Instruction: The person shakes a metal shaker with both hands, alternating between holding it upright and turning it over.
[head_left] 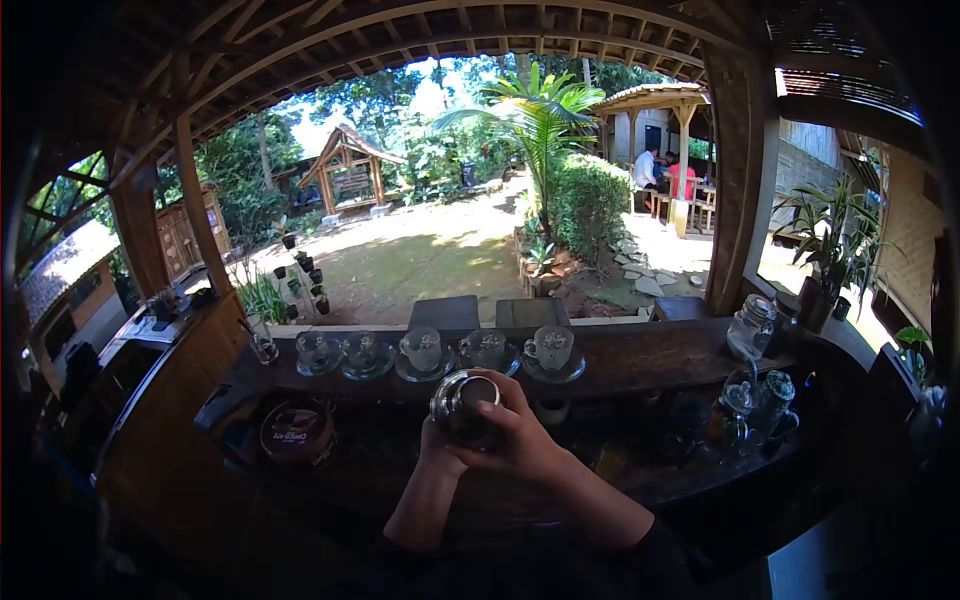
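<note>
L hand (441,452) & R hand (520,432) clasp metal container (452,405) — best w/ snug, even pressure. Glass cups (424,350) just past fingers.

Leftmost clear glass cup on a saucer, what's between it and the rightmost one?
Head view: between the leftmost cup and the rightmost cup, three more clear glass cups stand on saucers.

- Cups (420,350) on saucers (571,373), in a row beyond the container (453,408)
- Tin (297,432), nearer, leftward
- Jar (752,322) at the counter's (650,352) right
- Stools (445,314) behind the counter
</note>
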